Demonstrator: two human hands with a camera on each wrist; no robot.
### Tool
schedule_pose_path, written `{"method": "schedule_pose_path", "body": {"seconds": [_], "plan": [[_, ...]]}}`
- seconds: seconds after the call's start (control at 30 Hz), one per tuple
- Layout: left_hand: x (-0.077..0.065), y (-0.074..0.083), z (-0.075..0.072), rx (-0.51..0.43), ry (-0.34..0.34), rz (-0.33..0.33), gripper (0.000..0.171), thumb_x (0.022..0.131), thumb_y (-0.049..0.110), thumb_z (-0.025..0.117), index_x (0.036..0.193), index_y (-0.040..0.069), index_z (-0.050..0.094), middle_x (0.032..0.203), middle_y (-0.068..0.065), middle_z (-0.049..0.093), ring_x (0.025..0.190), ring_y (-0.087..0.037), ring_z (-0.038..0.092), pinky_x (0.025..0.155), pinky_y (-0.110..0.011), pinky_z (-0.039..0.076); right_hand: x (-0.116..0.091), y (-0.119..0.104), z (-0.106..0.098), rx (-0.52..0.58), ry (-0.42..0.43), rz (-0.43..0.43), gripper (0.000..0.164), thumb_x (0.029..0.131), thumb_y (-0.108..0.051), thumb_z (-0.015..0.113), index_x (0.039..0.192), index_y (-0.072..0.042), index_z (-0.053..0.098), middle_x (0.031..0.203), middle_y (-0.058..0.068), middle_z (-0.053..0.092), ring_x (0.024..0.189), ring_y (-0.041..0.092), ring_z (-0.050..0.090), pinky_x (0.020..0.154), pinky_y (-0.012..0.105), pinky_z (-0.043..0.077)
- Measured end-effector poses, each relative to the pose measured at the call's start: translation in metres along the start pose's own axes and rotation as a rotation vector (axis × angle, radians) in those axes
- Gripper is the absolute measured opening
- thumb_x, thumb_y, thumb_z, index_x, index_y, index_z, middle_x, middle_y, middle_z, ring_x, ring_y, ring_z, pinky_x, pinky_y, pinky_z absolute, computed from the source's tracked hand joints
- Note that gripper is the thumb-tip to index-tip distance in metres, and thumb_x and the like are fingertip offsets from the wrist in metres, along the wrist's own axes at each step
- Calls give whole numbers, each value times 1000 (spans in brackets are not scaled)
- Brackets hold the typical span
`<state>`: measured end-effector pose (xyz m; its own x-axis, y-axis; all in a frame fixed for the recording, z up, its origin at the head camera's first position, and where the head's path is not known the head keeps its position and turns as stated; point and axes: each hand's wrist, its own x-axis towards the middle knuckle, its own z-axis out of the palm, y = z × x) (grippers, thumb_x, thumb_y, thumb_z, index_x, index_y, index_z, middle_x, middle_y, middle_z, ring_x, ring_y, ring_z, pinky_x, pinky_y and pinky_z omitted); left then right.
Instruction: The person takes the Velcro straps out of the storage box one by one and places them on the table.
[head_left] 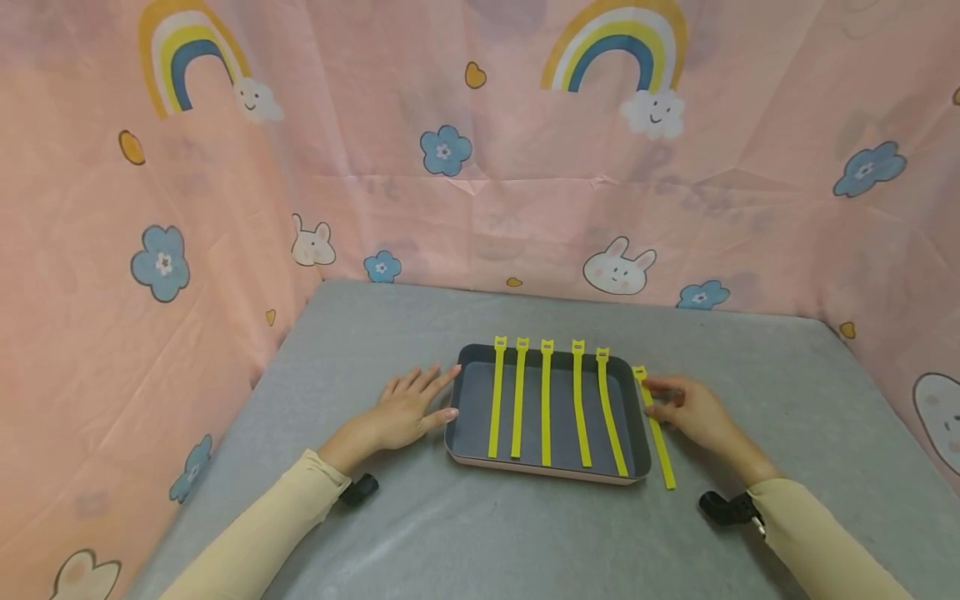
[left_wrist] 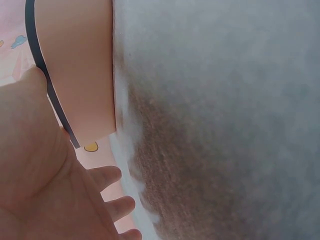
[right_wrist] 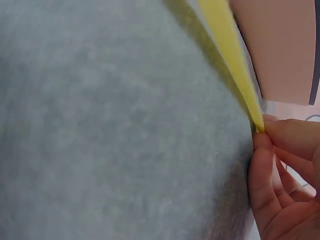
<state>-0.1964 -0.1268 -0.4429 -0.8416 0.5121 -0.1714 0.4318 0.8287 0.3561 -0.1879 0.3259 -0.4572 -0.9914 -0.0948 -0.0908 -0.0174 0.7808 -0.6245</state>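
A shallow baking tray (head_left: 471,408), dark grey inside and pinkish outside, rests on the grey-covered table. Several yellow cable ties (head_left: 545,408) lie side by side in it, their slotted heads over the far rim. My left hand (head_left: 405,411) is spread at the tray's left side, thumb and index fingertip touching the rim; the left wrist view shows the pinkish outer wall (left_wrist: 80,75) beside the palm. Just right of the tray, my right hand (head_left: 697,414) pinches another yellow cable tie (head_left: 664,457) between thumb and finger near its head. In the right wrist view that tie (right_wrist: 232,55) slants down to the fingertips.
A pink curtain (head_left: 510,217) printed with rainbows, flowers and rabbits surrounds the table (head_left: 420,533) at the back and sides. Black wrist devices (head_left: 727,508) sit by the cuffs of the beige sleeves (head_left: 262,529).
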Motion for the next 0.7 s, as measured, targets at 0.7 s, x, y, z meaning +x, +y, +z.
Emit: {"method": "schedule_pose_path", "body": {"seconds": [0.7], "plan": [[0,0,1,5,12,8,68,95,60,31,152,37,1,161,-9,11,147,-40,11,114,-65,9,0,2,1,19,10,20,52,84,-18,70,130,-3,55,116,22,60,64,11,57,55,25,50]]}}
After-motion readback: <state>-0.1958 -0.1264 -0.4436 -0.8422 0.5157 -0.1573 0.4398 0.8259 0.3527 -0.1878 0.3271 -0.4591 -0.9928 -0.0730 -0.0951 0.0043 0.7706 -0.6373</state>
